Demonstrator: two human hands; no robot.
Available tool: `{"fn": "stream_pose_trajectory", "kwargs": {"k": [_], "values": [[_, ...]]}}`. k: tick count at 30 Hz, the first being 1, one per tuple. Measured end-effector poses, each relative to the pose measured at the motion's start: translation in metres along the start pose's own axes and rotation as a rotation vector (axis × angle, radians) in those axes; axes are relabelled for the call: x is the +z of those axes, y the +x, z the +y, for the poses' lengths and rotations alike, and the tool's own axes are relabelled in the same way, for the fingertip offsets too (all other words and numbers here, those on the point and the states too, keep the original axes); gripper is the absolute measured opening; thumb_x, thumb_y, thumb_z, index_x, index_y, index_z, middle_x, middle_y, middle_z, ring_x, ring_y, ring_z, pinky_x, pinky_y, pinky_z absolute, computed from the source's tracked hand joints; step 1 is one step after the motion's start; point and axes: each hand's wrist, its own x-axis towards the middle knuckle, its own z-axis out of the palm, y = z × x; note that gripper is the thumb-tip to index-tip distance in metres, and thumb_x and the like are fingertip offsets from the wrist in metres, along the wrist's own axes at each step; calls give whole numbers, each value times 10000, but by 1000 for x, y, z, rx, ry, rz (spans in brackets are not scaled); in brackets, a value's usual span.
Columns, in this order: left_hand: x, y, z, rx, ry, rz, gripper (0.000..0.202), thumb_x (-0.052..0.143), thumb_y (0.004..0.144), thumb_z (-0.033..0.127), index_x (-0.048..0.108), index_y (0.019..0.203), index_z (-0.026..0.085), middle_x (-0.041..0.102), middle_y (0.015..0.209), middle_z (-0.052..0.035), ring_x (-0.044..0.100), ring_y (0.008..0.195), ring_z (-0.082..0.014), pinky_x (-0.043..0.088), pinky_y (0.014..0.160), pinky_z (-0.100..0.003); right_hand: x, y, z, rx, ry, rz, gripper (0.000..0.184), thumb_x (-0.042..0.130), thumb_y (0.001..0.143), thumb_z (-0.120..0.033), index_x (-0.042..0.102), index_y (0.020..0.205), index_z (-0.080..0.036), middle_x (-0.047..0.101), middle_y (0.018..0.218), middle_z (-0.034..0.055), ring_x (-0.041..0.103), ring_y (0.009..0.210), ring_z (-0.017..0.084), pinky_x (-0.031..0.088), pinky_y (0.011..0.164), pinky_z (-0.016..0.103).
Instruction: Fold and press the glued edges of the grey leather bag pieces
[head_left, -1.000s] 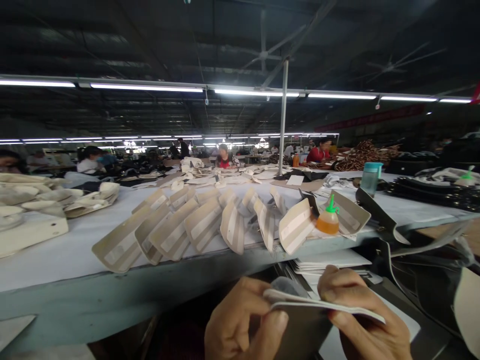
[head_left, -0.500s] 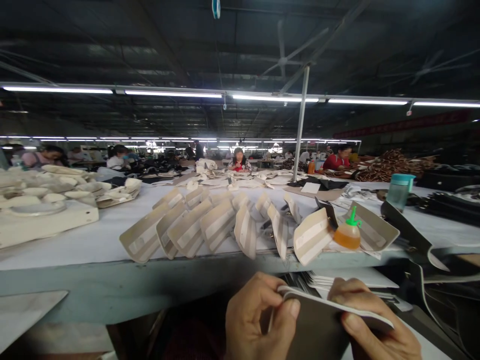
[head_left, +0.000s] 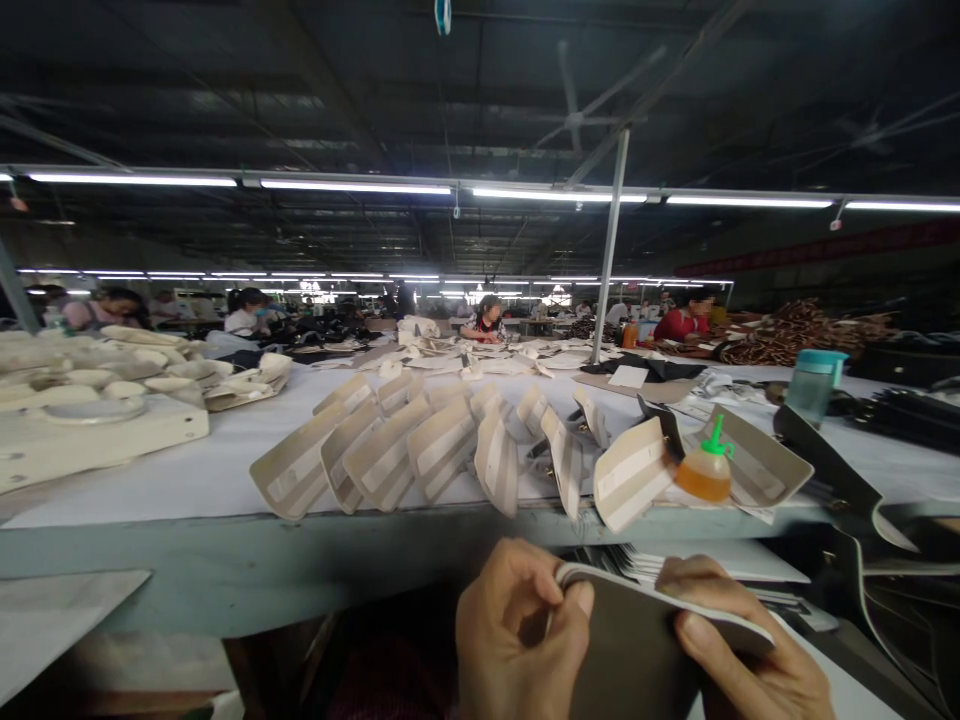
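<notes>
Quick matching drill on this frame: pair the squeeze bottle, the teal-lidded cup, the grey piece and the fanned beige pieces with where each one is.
Things:
1. squeeze bottle
2. teal-lidded cup
3. grey piece
4. fanned beige pieces

Places:
A. pinched between left hand and right hand
B. far right of the table, further back
C. in a row along the table's near edge
D. near edge, right of the row, green cap

Pairs: 1-D, 2-B, 3-A, 4-C
</notes>
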Motion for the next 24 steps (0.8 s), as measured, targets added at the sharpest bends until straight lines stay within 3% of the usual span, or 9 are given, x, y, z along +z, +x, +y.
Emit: {"fn": "stream_pose_trajectory", "kwargs": {"k": [5, 10, 16, 20, 24], "values": [[-5, 0, 1, -70, 79, -17, 103, 739, 616, 155, 655, 653, 203, 640, 594, 63, 593, 509, -68, 443, 522, -136, 10, 9, -4, 189, 120, 37, 261, 843, 701, -487, 749, 724, -244, 631, 836, 29, 562, 787, 193, 448, 661, 241], [-12, 15, 9, -187, 34, -171, 249, 749, 642, 157, 695, 883, 188, 640, 593, 72, 585, 499, -63, 429, 518, -136, 21, 14, -11, 368, 201, 83, 370, 834, 677, -559, 698, 678, -214, 592, 750, -2, 500, 717, 155, 412, 630, 212], [-13, 42, 14, -249, 143, -378, 196, 698, 639, 143, 652, 830, 145, 631, 566, 58, 526, 497, -59, 397, 528, -153, 22, 24, -7, 552, 311, 56, 371, 831, 698, -503, 643, 648, -187, 597, 647, -5, 532, 603, 146, 414, 559, 213], [-13, 53, 9, -211, 170, -442, 183, 679, 662, 143, 648, 843, 143, 639, 583, 52, 543, 533, -74, 406, 546, -164, 17, 30, 1, 594, 333, 50, 306, 836, 708, -493, 737, 801, -219, 716, 754, 24, 634, 649, 186, 470, 579, 241], [-14, 61, 10, -159, 163, -428, 184, 684, 685, 138, 642, 863, 159, 638, 589, 66, 552, 543, -71, 406, 545, -154, 15, 32, 5, 578, 333, -14, 350, 814, 754, -497, 780, 978, -231, 760, 845, 54, 683, 718, 202, 517, 655, 277]]}}
